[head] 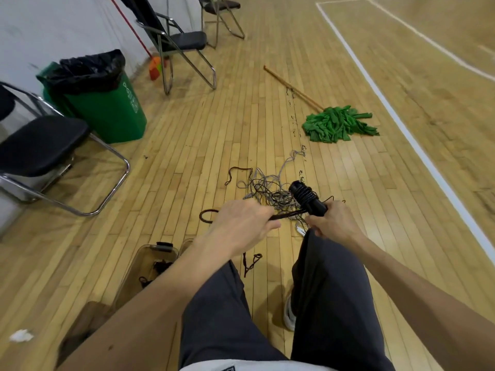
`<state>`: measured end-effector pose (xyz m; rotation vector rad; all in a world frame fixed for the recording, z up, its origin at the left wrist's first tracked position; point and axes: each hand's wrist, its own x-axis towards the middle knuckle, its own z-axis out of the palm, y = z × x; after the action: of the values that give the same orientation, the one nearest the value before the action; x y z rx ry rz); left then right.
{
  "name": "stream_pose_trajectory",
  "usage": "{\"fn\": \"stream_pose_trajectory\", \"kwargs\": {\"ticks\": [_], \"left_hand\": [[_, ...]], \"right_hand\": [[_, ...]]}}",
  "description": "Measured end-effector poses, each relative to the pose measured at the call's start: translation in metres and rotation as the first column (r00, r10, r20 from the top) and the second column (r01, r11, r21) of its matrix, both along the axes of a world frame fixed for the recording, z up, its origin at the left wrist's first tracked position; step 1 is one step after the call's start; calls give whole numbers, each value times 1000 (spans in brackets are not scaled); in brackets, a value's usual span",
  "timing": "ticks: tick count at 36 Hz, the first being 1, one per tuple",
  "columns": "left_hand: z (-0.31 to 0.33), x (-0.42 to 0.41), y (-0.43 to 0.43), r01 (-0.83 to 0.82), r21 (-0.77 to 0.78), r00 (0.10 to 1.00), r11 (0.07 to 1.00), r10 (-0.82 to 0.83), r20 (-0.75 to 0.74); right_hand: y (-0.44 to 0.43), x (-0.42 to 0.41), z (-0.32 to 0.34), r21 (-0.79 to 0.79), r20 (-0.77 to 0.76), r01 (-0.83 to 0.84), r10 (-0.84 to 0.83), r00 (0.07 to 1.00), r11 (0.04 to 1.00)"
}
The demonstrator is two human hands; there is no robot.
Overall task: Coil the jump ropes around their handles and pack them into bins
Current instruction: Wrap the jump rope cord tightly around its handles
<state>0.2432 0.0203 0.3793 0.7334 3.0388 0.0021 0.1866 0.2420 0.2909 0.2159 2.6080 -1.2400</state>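
Green bin (107, 116) — white print; illegible

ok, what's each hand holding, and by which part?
Right hand grips the black handle by its lower end, below the wound coils. Left hand holds the loose rope close to the handle.

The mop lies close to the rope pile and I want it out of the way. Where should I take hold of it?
Grip the bare wooden pole from above, about midway. The mop lies flat on the floor with its pole straight and exposed, while the green head is floppy strips.
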Motion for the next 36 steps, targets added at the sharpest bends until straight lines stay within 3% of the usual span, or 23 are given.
{"fn": "stream_pose_trajectory", "kwargs": {"ticks": [5,12,19,23,29,32,36], "left_hand": [[11,-5,-6,100,33,991,994,-96,-94],[34,-16,-8,190,-40,977,981,-193,-89],[35,-33,-11,226,28,970,974,-222,-94],[29,-42,-15,195,89,981,977,-193,-30],[21,-52,-18,121,233,986,965,-145,86],[14,-57,-24,33,273,975,962,-90,201],[-1,-60,-34,-134,445,923,885,-52,381]], "right_hand": [[-5,0,-1,-35,66,-23,26,997,999],[-18,8,7,2,196,-214,209,958,977],[-37,22,17,-75,401,-454,444,801,888],[-43,34,22,-230,471,-528,568,675,817],[-50,46,35,-402,446,-587,710,545,703],[-56,52,45,-449,395,-614,761,515,649],[-58,55,62,-472,294,-645,797,527,601]]}}
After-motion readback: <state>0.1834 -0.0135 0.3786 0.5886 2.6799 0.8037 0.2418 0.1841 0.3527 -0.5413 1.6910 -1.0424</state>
